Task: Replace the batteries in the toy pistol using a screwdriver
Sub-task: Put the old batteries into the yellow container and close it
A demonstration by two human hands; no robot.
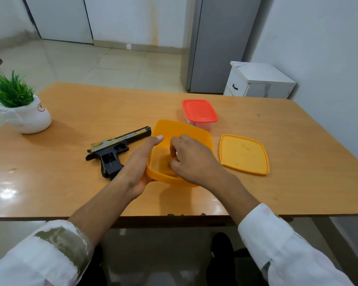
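Observation:
A black and gold toy pistol (114,149) lies on its side on the wooden table (70,112), muzzle pointing right. Right of it stands an open yellow box (186,130). My left hand (141,162) grips the box's near left wall, thumb laid along the rim. My right hand (192,159) reaches down into the box with curled fingers; a small pale object shows between them, but I cannot tell what it is. The box's contents are hidden by my hand. No screwdriver is in view.
The yellow lid (244,154) lies flat to the right of the box. A clear container with a red lid (199,111) stands just behind the box. A potted plant in a white pot (24,112) sits at the table's far left corner.

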